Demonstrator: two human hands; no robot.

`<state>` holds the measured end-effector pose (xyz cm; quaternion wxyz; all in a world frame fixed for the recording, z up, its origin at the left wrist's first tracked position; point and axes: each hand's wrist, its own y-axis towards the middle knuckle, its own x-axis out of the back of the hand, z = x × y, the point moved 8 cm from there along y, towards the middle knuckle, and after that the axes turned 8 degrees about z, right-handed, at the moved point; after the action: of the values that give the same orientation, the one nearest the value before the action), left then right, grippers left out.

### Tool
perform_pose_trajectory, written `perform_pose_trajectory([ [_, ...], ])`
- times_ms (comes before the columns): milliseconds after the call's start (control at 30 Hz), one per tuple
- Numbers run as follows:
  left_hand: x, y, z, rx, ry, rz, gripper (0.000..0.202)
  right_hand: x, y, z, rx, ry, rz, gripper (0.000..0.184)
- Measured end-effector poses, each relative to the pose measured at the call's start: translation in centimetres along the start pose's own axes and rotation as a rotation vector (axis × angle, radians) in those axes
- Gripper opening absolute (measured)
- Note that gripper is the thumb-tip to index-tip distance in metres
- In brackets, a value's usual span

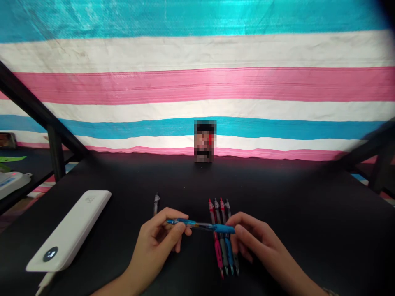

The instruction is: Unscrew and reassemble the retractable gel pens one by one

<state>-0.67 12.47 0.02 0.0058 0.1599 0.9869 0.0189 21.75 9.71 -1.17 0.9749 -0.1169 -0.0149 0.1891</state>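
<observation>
A blue pen (203, 226) is held level above the black table, between my two hands. My left hand (163, 236) pinches its clicker end with thumb and fingers. At the other end, my right hand (256, 236) closes thumb and fingertips around the tip by the blue grip. Below the held pen lies a row of several pens (220, 248) side by side, with pink, grey and blue grips; my right fingers partly cover the rightmost one. Behind my left hand a single clear-and-grey pen (156, 201) lies on the table, its lower part hidden by the hand.
To the left lies a white power bank (70, 230) with a round display and a cable (45, 283) plugged in. A small blurred-out picture or box (205, 142) stands at the table's far edge, before a striped tarp (197, 84). Black frame bars (55, 152) flank the table.
</observation>
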Motion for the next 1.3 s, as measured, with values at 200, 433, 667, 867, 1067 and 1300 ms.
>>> perform_pose_trajectory([
  [200, -0.1, 0.1, 0.1, 0.015, 0.006, -0.002, 0.014, 0.2, 0.1, -0.1, -0.007, 0.051, -0.036, 0.043],
  [433, 0.0, -0.3, 0.1, -0.008, 0.008, 0.009, 0.015, 0.1, -0.1, 0.6, 0.01, 0.108, -0.04, 0.037],
  [667, 0.5, 0.1, 0.4, 0.039, -0.026, -0.035, 0.018, 0.9, -0.3, -0.1, 0.094, 0.139, -0.11, 0.024],
  [867, 1.0, 0.2, 0.5, 0.07, -0.157, -0.085, 0.02, 2.1, -0.9, 0.2, 0.155, 0.175, -0.178, 0.019],
  [1067, 1.4, 0.2, 0.3, 0.037, -0.244, -0.155, 0.019, 3.0, -1.3, 0.5, 0.242, 0.317, -0.268, 0.017],
  [1300, 1.5, 0.1, 0.4, 0.038, -0.245, -0.15, 0.02, 3.3, -1.2, 0.5, 0.27, 0.371, -0.289, 0.015],
])
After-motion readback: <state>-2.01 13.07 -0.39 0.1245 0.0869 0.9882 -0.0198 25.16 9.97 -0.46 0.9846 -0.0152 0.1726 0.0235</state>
